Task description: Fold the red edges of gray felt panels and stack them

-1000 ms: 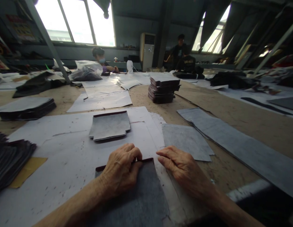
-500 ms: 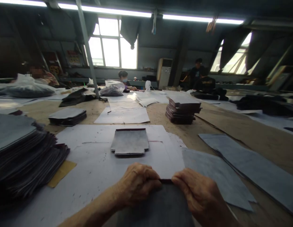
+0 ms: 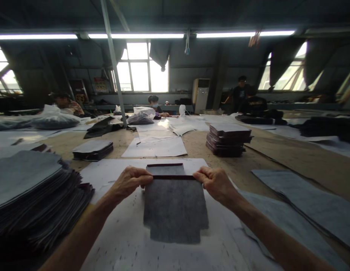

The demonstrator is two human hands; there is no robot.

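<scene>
Both my hands hold one dark grey cut piece (image 3: 175, 207) by its far edge, which has a dark red trim. My left hand (image 3: 130, 181) pinches the far left corner and my right hand (image 3: 213, 182) pinches the far right corner. The piece hangs just above the white paper (image 3: 113, 233) that covers the table. Its far edge lies over the small pile of like pieces (image 3: 165, 168), which shows just beyond it.
A tall stack of grey pieces (image 3: 31, 195) lies at my left. Smaller stacks sit farther out, one at the left (image 3: 93, 149) and one at the right (image 3: 228, 139). Long grey sheets (image 3: 302, 199) lie at my right. Other people sit at the table's far end.
My hands have moved the grey piece away from me, spread to its two far corners, and brought it over the small pile. The camera has tilted up.
</scene>
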